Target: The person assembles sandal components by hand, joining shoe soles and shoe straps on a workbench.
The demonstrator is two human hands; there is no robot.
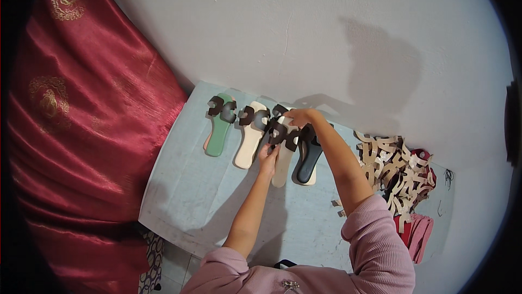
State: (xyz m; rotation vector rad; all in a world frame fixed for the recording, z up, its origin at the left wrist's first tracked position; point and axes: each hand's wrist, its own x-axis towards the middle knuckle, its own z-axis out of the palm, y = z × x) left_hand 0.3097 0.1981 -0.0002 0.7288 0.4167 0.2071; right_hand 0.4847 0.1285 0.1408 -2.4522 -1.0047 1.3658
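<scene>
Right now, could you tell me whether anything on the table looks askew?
The beige sandal held by both hands, left hand and right hand, overlaps the dark sandal; the green sandal and cream sandal lie apart.

Light is moderate and soft; a dark shadow falls on the pale plastered wall (326, 33). Fisheye edges bend, corners are black.

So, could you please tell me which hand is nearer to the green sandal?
Left. The left hand grips a beige sandal two places right of the green sandal; the right hand is farther right.
</scene>
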